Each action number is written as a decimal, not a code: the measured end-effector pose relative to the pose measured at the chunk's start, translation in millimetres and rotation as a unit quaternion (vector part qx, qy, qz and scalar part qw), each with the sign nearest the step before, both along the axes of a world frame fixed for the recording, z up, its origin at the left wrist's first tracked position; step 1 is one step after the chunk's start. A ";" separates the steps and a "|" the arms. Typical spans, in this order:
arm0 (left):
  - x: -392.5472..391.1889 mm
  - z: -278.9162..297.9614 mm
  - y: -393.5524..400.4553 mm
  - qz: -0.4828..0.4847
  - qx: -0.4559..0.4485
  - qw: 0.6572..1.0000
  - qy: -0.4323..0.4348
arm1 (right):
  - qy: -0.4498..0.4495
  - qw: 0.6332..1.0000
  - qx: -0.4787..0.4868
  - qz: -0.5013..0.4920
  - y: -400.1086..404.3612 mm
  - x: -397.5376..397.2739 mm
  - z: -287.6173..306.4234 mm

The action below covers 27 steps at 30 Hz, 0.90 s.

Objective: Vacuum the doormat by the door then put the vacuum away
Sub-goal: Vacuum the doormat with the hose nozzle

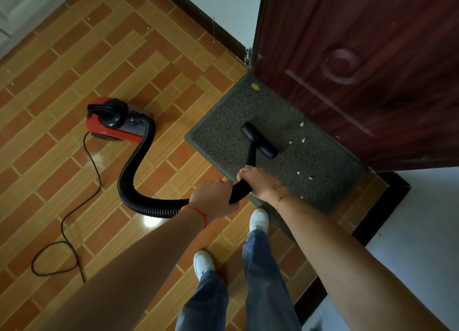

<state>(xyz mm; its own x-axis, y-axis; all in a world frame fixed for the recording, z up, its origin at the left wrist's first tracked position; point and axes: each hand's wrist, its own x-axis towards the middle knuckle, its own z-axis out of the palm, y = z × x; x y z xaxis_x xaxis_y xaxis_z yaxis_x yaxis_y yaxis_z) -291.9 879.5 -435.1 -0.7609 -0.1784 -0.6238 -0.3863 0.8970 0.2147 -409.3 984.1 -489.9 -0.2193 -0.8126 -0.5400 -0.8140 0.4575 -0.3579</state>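
A dark grey doormat (223, 127) lies on the tiled floor against the dark red door (360, 69). The vacuum's black floor nozzle (259, 139) rests on the middle of the mat. Several white scraps (303, 139) and a yellow bit (255, 86) lie on the mat beyond the nozzle. My right hand (260, 182) grips the black wand (240, 190) just behind the nozzle. My left hand (213, 199) grips the wand's rear end where the ribbed black hose (134, 166) joins. The hose curves back to the red vacuum body (116, 120) on the floor at left.
The black power cord (67, 219) loops over the orange and tan floor tiles to the left of my legs. My white shoes (259, 220) stand at the mat's near edge. A dark skirting strip (380, 206) and white wall lie at right.
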 end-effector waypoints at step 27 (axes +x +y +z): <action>-204.0 -13.3 23.6 0.049 0.029 0.998 0.021 | 0.019 0.999 -0.009 0.051 13.7 -214.2 -17.8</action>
